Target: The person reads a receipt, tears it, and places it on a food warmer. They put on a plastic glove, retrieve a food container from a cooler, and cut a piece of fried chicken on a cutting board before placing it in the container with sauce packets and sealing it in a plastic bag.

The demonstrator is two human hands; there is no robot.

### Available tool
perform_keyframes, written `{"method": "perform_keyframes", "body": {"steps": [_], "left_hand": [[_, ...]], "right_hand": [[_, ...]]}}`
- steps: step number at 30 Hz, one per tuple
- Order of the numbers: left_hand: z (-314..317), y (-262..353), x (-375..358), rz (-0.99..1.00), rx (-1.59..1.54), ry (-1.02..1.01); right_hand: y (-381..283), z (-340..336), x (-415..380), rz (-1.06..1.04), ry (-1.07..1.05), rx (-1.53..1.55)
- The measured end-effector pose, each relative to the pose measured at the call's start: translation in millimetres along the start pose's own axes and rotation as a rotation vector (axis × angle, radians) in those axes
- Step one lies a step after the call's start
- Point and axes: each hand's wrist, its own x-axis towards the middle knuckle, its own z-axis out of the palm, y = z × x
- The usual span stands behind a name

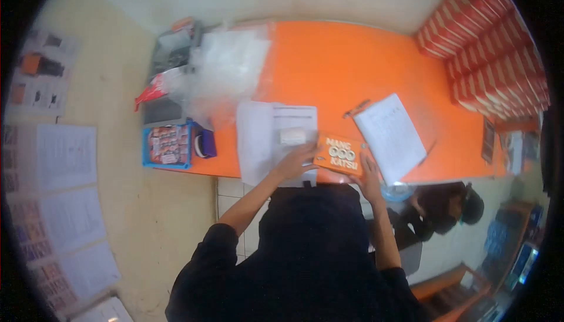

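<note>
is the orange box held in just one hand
No, the left hand and right hand hold the orange box from opposite sides.

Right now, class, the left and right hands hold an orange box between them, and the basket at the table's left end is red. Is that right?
Not quite: the head view shows that the basket is blue, not red. It is at the table's left end, and the left hand and right hand do hold the orange box between them.
</note>
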Motion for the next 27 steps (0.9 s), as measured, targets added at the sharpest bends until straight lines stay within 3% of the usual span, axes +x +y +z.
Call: {"method": "perform_keyframes", "body": {"steps": [3, 6, 9, 11, 12, 13, 14, 17, 19, 21, 23, 27], "left_hand": [[11.2, -10.3, 0.5, 0.057, 0.085, 0.043], [20.1, -1.3, -3.9, 0.014, 0.286, 0.113], [0.9, 17.8, 4.4, -0.058, 0.326, 0.2], [-35.0, 22.5, 9.9, -0.101, 0.233, 0.233], [-56.7, 1.1, 11.9, -0.155, 0.024, 0.551], [-78.4, -20.9, 8.9, -0.321, 0.177, 0.931], [-128.9, -25.2, 4.0, -0.57, 0.189, 1.184], [-217.8, -146.0, -31.7, -0.542, -0.633, 1.693], [-258.5, -203.3, -52.4, -0.648, -0.895, 1.12], [-307.2, -189.2, -29.1, -0.909, -0.609, 0.521], [-303.4, -222.3, 3.4, -0.914, -0.319, 0.51], [-271.6, -297.8, 44.0, -0.774, 0.113, 0.86]], "right_hand": [[7.7, -1.2, 5.7, 0.08, -0.082, 0.253], [-33.1, -18.0, 8.1, -0.015, 0.03, -0.2], [-64.2, -27.6, 15.9, -0.133, 0.078, -0.375], [-38.6, -5.0, 13.5, -0.178, -0.025, -0.203], [-36.4, -0.3, 16.8, -0.208, -0.022, -0.2], [-34.7, 5.6, 20.2, -0.231, -0.016, -0.193], [-37.6, 9.1, 23.4, -0.198, 0.006, -0.179], [-52.1, 9.7, 25.6, -0.134, 0.06, -0.153], [-57.6, 9.4, 27.7, -0.152, 0.1, -0.149], [-59.6, 8.5, 30.3, -0.118, 0.073, -0.149], [-62.1, 6.0, 31.4, -0.064, 0.035, -0.129], [-68.3, 6.6, 35.7, 0.027, 0.016, -0.133]]}}
